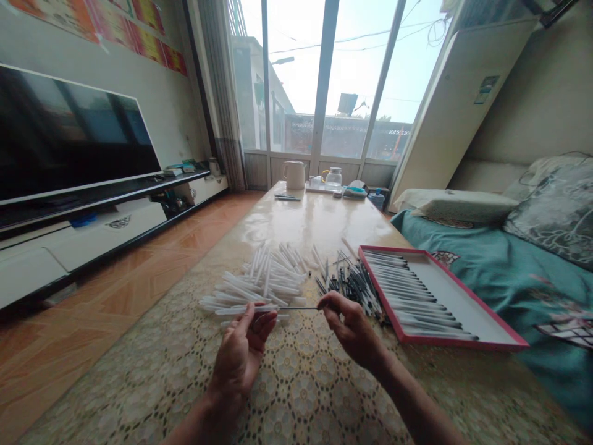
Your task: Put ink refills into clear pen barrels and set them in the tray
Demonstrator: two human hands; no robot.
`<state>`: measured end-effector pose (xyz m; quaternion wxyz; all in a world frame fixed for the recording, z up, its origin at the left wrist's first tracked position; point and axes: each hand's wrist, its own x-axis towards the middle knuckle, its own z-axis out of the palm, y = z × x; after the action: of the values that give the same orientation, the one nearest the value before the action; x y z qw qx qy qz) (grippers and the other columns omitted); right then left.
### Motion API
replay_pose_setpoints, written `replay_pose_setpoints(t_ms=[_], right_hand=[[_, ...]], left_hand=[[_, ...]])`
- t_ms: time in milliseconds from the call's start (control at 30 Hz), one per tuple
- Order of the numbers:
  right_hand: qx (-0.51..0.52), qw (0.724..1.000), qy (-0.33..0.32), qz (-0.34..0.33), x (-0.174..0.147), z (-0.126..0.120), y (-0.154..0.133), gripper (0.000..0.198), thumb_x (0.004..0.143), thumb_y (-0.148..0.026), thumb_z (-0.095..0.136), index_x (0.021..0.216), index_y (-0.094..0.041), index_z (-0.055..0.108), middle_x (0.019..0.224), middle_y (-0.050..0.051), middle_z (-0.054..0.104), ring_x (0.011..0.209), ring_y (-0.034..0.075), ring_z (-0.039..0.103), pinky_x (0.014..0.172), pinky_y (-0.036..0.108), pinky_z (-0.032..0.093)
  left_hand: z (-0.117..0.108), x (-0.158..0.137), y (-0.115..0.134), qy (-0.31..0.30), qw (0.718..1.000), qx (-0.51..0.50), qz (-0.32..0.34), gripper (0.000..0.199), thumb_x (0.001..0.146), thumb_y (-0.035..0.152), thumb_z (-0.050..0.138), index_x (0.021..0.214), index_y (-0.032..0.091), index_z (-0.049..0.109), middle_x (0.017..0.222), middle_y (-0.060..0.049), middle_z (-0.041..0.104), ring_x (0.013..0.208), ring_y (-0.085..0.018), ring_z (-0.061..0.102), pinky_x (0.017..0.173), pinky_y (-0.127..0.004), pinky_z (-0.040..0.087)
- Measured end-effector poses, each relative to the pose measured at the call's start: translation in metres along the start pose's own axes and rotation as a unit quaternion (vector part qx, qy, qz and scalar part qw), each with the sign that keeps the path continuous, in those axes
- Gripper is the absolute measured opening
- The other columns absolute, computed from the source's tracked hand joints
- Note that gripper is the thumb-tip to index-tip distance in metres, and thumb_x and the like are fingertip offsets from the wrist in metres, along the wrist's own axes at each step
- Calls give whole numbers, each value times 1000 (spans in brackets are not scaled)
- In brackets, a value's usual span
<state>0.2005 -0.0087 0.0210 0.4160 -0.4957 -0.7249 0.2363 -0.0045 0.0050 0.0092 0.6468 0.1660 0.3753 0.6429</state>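
Note:
My left hand (245, 337) pinches a whitish pen barrel (262, 308) that lies level above the table. From the right, my right hand (345, 318) grips the end of a thin dark pen refill (299, 308), whose other end meets the barrel's open end. How deep it sits inside cannot be made out. Behind my left hand spreads a heap of white pen barrels (259, 275). Just beyond my right hand lies a pile of dark refills (349, 281). A red-rimmed box lid (463, 290) to the right holds a row of pens (412, 293) with black tips.
A patterned cover lies over the long table (287, 395). At its far end stand a beige pitcher (294, 175), a glass jar (333, 178) and a blue-white packet (354, 190). A sofa (445, 238) flanks the right side; a TV cabinet (115, 222) stands left.

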Motion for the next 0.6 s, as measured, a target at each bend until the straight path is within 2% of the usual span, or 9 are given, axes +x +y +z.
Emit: replay_pose_setpoints(t_ms=[167, 267, 333, 400, 467, 500, 533, 600], right_hand=[[-11, 1000, -9, -4, -1, 6, -6, 16, 89, -21, 42, 85, -18, 57, 68, -1, 54, 62, 12, 48, 59, 23, 37], [32, 999, -34, -10, -4, 15, -13, 16, 91, -25, 41, 98, -19, 54, 66, -2, 54, 60, 11, 50, 59, 22, 39], [90, 995, -48, -5, -3, 18, -14, 21, 93, -30, 38, 106, -19, 49, 66, -2, 57, 60, 12, 53, 59, 22, 41], [89, 996, -9, 19, -1, 13, -8, 26, 95, -34, 31, 103, -18, 51, 66, -1, 59, 61, 13, 56, 59, 23, 41], [-19, 994, 89, 53, 1, 1, 5, 30, 95, -32, 31, 91, -17, 56, 69, 3, 59, 65, 15, 56, 61, 25, 40], [-101, 984, 135, 66, 2, -6, 14, 26, 93, -29, 36, 87, -16, 58, 73, 5, 60, 70, 17, 56, 65, 27, 39], [-181, 967, 164, 72, 3, -13, 22, 21, 91, -24, 41, 89, -16, 60, 81, 7, 61, 79, 19, 56, 70, 28, 38], [-304, 934, 167, 86, 3, -23, 36, 18, 84, -14, 47, 90, -17, 64, 88, 9, 61, 89, 22, 53, 74, 31, 34]], left_hand=[[2, -8, -11, -45, 998, 33, -7, 9, 82, 7, 54, 85, 12, 61, 72, -8, 73, 63, -16, 70, 62, -25, 57], [3, -9, -17, -74, 995, 39, -52, 7, 79, 6, 58, 83, 13, 60, 73, -8, 72, 66, -18, 70, 65, -28, 58], [3, -9, -17, -64, 994, 14, -82, 10, 81, 4, 55, 82, 12, 61, 72, -8, 72, 67, -18, 70, 67, -27, 58], [4, -8, -13, -27, 995, -27, -96, 17, 84, 2, 47, 80, 12, 61, 70, -7, 72, 65, -15, 70, 66, -24, 58], [5, -7, -8, -1, 993, -60, -97, 24, 86, 1, 42, 78, 11, 62, 68, -7, 71, 64, -14, 70, 63, -22, 58], [6, -7, -5, 1, 993, -71, -98, 26, 86, 1, 40, 77, 11, 62, 68, -7, 71, 63, -14, 70, 63, -22, 57], [7, -8, -4, 0, 992, -77, -100, 27, 87, 1, 40, 76, 11, 62, 67, -8, 71, 63, -14, 70, 62, -21, 57], [8, -8, -3, 0, 992, -74, -106, 26, 86, 1, 41, 73, 11, 62, 66, -8, 71, 62, -14, 69, 61, -21, 57]])
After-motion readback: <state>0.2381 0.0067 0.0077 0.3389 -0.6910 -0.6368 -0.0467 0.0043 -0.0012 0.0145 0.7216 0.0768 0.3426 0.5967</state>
